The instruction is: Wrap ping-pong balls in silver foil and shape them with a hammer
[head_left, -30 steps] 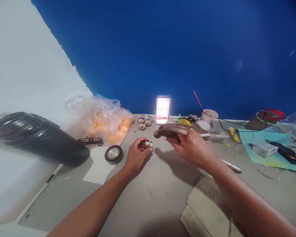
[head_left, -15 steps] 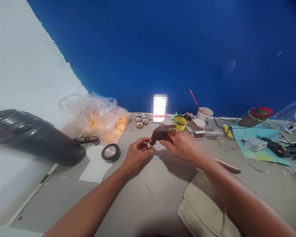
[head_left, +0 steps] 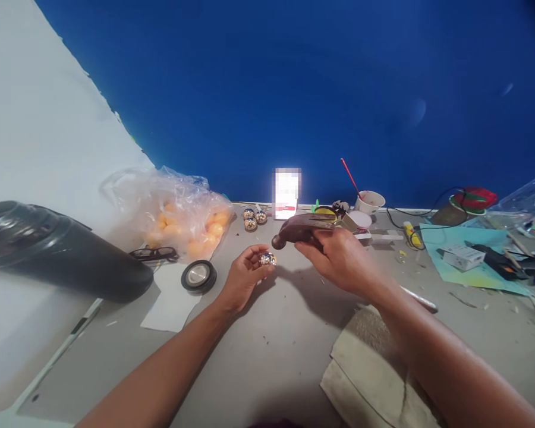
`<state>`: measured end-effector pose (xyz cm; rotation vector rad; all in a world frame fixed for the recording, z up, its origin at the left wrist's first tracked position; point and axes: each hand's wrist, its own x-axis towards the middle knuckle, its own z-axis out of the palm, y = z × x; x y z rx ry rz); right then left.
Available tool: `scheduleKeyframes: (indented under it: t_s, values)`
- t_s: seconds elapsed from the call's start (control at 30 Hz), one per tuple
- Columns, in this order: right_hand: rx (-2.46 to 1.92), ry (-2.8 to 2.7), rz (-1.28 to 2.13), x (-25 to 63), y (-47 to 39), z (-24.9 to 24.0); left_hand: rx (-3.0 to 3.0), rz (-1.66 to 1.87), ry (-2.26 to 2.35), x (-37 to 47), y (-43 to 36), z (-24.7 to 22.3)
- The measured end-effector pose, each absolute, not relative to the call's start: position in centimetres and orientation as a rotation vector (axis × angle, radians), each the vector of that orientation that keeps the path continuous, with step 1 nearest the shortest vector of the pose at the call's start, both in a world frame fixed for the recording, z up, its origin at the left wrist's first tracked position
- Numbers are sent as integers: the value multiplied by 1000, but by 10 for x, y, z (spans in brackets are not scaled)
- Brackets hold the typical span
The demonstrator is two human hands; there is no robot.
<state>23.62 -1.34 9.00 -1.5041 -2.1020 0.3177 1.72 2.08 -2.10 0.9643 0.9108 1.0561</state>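
Note:
Between the fingertips of my left hand (head_left: 246, 274) is a small shiny ball studded with pins or sequins (head_left: 267, 260), held just above the table. My right hand (head_left: 339, 257) is wrapped round a claw hammer (head_left: 301, 229) close to its head; part of the handle is hidden behind my hand and forearm. The hammer's round face hangs slightly above and right of the ball, apart from it. Beyond my left hand, 3 similar studded balls (head_left: 250, 223) sit in a cluster on the table.
A plastic bag of orange balls (head_left: 205, 232), a dark flask (head_left: 62, 249), a round lid (head_left: 198, 276) and eyeglasses (head_left: 160, 254) stand left. A glowing screen (head_left: 287, 193) leans by the blue wall. Cups (head_left: 369, 203), a glue stick (head_left: 412, 235) and a folded cloth (head_left: 361, 368) lie right.
The hammer has lifted off the ball and moved slightly right with my right hand. My left hand still holds the ball, a little further left, and more of it shows.

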Motion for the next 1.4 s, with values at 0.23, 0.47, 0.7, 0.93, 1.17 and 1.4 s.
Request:
scheduleKeyframes:
  t_s: [0.23, 0.47, 0.7, 0.93, 1.17, 1.4]
  values:
    - [-1671, -2211, 267, 233, -11, 86, 1090, 1006, 925, 15, 18, -17]
    - [-1689, -2258, 330, 232, -11, 88, 1173, 1010, 955, 18, 16, -15]
    - [-1646, -2122, 245, 236, -11, 89, 1188, 991, 1018, 17, 16, -8]
    - [-1680, -2107, 226, 238, -9, 87, 698, 980, 762, 14, 21, -10]
    - [-1641, -2118, 211, 241, -8, 87, 676, 940, 721, 13, 20, -10]
    - [-1705, -2130, 210, 232, -11, 86, 775, 976, 776, 15, 18, -11]
